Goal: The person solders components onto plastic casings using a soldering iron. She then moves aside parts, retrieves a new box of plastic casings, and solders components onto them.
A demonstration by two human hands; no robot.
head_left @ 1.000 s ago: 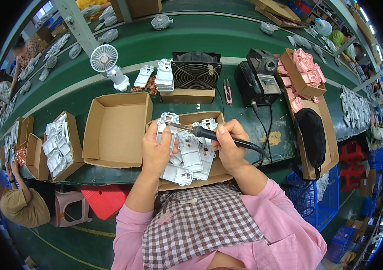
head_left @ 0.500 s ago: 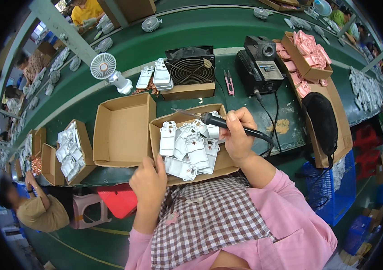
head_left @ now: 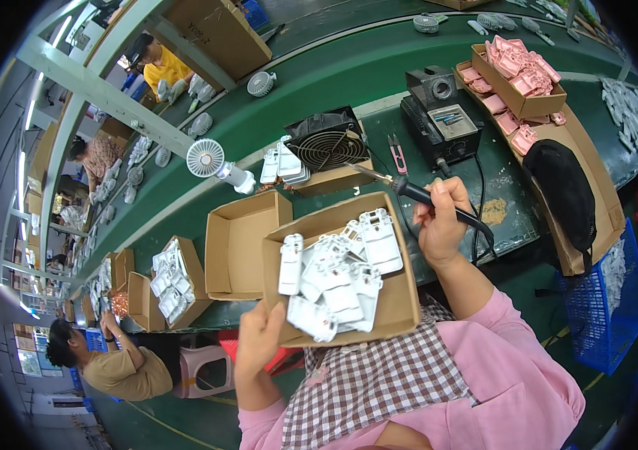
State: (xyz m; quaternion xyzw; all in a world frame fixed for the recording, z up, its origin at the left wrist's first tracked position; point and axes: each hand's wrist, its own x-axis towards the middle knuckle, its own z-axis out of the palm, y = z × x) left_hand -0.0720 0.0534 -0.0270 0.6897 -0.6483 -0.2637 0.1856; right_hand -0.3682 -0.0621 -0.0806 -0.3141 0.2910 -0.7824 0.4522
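Observation:
My left hand (head_left: pixel 259 337) is closed on the near left corner of a cardboard box (head_left: pixel 404 289) in front of me. The box holds a heap of white plastic casings (head_left: pixel 340 281), some with small copper-coloured pieces. Its near side overhangs my checked apron. My right hand (head_left: pixel 443 229) grips a soldering iron (head_left: pixel 414 192) by its black handle, just past the box's right side. The iron's tip points up and left, near a black fan (head_left: pixel 330 150) with a round grille, touching none of the casings.
An open cardboard box (head_left: pixel 240 210) stands left of the held one. Behind are a small white handheld fan (head_left: pixel 206 159), pink snips (head_left: pixel 398 156) and a black soldering station (head_left: pixel 439 112). Pink casings (head_left: pixel 518 64) fill a box at right. A co-worker (head_left: pixel 120 360) sits at left.
The box of casings has come up nearer to me and tilted, with my left hand now on its corner. My right hand has moved the iron off the casings to the right. The view has shifted.

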